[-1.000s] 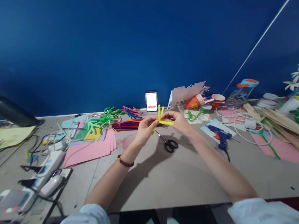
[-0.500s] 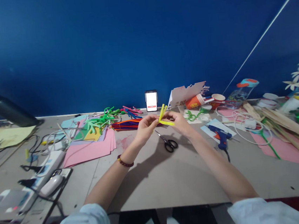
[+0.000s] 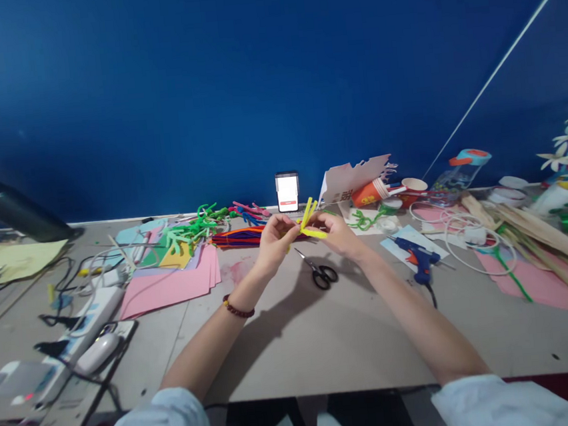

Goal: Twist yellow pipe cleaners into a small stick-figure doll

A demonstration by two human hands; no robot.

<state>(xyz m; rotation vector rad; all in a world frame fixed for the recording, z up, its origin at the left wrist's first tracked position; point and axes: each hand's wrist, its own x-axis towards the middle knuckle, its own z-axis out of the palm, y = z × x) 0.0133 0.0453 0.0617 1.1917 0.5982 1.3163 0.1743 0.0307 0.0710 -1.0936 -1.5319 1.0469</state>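
Head view: yellow fuzzy strips [image 3: 309, 218], bent, splayed.

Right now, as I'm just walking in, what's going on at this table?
A person is working with both bare hands on some fuzzy yellow stems, pinched between the left hand and the right hand above the table. Scissors lie on the tabletop just nearer the person, touched by neither hand. A blue glue gun rests off to the right, pink paper lies to the left, and a lit phone stands upright by the blue wall.
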